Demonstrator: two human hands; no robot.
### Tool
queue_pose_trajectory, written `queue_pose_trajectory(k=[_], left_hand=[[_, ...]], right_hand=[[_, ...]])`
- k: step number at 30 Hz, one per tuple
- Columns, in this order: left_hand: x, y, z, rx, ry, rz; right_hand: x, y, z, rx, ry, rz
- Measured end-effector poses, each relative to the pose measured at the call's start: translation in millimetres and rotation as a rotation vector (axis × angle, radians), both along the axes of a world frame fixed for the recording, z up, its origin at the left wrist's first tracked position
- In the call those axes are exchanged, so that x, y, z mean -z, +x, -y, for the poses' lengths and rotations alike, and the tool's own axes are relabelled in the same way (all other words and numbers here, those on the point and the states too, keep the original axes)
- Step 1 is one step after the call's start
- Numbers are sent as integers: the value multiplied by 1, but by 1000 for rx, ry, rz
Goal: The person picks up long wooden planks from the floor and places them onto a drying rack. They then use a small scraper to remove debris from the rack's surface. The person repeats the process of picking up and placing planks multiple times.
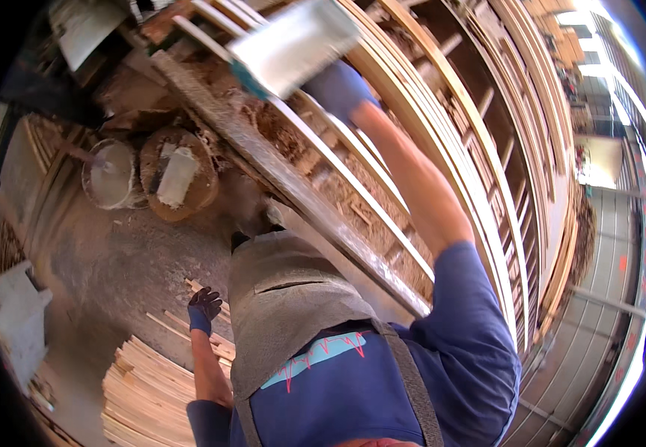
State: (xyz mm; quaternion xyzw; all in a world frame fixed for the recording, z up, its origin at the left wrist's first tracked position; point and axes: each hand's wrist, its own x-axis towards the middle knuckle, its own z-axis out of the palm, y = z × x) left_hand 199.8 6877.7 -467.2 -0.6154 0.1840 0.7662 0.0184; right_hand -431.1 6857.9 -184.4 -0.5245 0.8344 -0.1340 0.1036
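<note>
My right hand (338,89), in a blue glove, is stretched out over the wooden rack. Closed on one end of a wide, pale rectangular plate (297,46) with a teal edge, it is smeared by motion, and the fingers are partly hidden. The plate looks like a broad scraper, though blur hides its exact kind. Beneath it run long wooden strips (412,52). Down by my left side, my left hand (204,307), in a dark-palmed blue glove, has its fingers apart and loosely bent with nothing visible in them. It is nearest to some loose thin sticks (170,328).
A stack of light wooden strips (144,387) lies at lower left. A round bucket (111,175) with whitish contents stands beside a round brown lid or board (207,190) bearing a white block (178,176). A long, worn beam (293,190) crosses ahead of me.
</note>
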Motion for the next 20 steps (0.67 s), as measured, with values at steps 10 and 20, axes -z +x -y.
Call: queue_pose_trajectory(k=[10, 20], left_hand=[[85, 52, -2, 11, 468, -109], [23, 19, 8, 209, 102, -32]], right_hand=[[-38, 47, -243, 180, 327, -66], [-26, 105, -633, 1092, -333, 1092]])
